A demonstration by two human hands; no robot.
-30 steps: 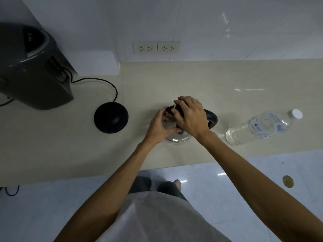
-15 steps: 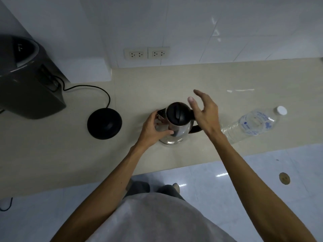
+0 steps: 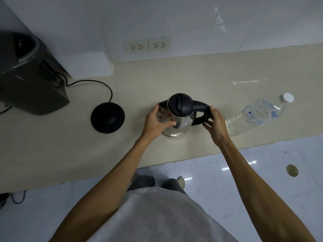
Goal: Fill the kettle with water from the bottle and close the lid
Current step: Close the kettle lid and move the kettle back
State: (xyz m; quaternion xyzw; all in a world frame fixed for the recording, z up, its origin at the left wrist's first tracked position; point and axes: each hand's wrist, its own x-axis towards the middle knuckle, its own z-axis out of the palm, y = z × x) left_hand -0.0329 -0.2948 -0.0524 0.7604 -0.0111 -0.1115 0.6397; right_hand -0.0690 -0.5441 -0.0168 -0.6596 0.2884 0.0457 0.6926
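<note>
A steel kettle (image 3: pixel 181 122) with a black lid (image 3: pixel 180 104) stands on the beige counter (image 3: pixel 218 81), lid down. My left hand (image 3: pixel 156 122) wraps the kettle's body on its left side, near the spout. At the black handle (image 3: pixel 201 111), my right hand (image 3: pixel 215 123) curls its fingers around the outer curve. A clear plastic water bottle (image 3: pixel 257 116) with a white cap (image 3: pixel 287 97) lies on its side on the counter, just right of my right hand.
The kettle's round black base (image 3: pixel 107 117) sits to the left, its cord (image 3: pixel 97 82) running to a dark grey appliance (image 3: pixel 29 75) at the far left. Two wall sockets (image 3: pixel 147 46) are behind. The counter edge runs in front, with tiled floor (image 3: pixel 262 172) below.
My right hand left the top of the lid and came down to the kettle's handle. The left hand stayed on the kettle's body. The lid now shows fully.
</note>
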